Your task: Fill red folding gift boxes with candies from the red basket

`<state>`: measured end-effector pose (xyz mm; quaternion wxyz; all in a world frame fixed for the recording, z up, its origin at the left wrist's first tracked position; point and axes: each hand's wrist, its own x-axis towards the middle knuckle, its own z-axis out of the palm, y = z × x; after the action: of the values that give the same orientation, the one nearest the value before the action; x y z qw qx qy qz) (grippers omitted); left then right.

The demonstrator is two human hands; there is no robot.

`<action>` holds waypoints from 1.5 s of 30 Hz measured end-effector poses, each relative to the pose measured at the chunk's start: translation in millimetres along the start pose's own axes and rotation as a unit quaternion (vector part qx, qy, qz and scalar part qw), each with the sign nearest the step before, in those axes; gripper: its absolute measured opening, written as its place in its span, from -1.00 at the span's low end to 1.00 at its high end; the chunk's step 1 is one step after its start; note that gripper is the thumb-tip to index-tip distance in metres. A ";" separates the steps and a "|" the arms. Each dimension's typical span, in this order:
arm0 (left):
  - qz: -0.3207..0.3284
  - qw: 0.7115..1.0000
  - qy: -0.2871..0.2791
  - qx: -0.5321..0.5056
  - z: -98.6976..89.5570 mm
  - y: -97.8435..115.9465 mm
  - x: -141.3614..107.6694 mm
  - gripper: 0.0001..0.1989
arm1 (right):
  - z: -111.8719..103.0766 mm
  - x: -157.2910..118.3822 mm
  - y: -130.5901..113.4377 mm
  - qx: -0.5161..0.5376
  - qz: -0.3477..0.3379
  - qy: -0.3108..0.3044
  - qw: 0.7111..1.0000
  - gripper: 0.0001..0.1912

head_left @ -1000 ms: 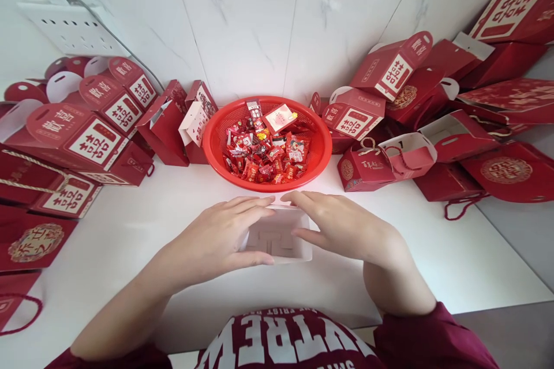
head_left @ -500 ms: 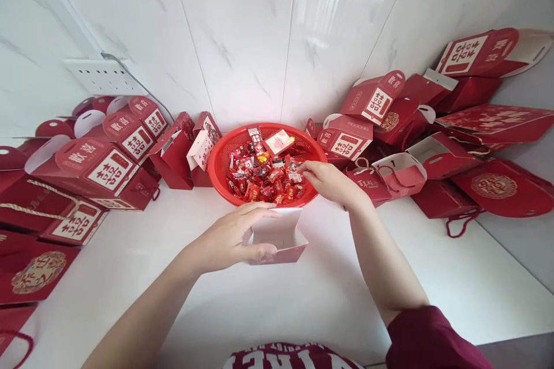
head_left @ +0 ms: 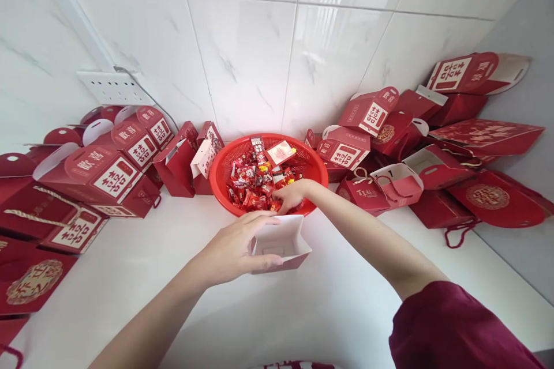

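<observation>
My left hand (head_left: 236, 247) grips the left side of an open red paper candy box (head_left: 294, 262), thumb on the front rim and fingers at the back. The box's white inside faces up and shows no candy. My right hand (head_left: 294, 195) reaches into a red plastic basket (head_left: 321, 168), its fingers curled down among wrapped candies (head_left: 251, 184) near the front rim. The fingertips are partly hidden, so what they pinch is unclear. A pale card-like packet (head_left: 280, 152) lies on the candies towards the back.
Red gift boxes (head_left: 113, 176) are piled along the left, and more red boxes (head_left: 346, 153) and bags (head_left: 488, 196) along the right. All stand on a white counter (head_left: 173, 323) against a tiled wall (head_left: 246, 57). A socket strip (head_left: 113, 89) with a cable is at left.
My right hand has moved left and towards me, from the basket's right rim into the candies near its front. The left hand still holds the box. The view has tilted slightly up.
</observation>
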<state>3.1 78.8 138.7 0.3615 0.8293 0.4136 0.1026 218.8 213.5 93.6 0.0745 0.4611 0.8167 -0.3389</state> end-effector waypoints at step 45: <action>0.058 0.993 -0.045 0.094 -9.3 -0.2 -10.7 -0.38 | 13.3 -10.0 7.2 -0.068 0.024 0.053 0.996 -0.70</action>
<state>-8.3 75.5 146.6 0.2936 0.8858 0.3563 0.0470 227.7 200.7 84.4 0.0709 0.4919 0.8293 -0.2556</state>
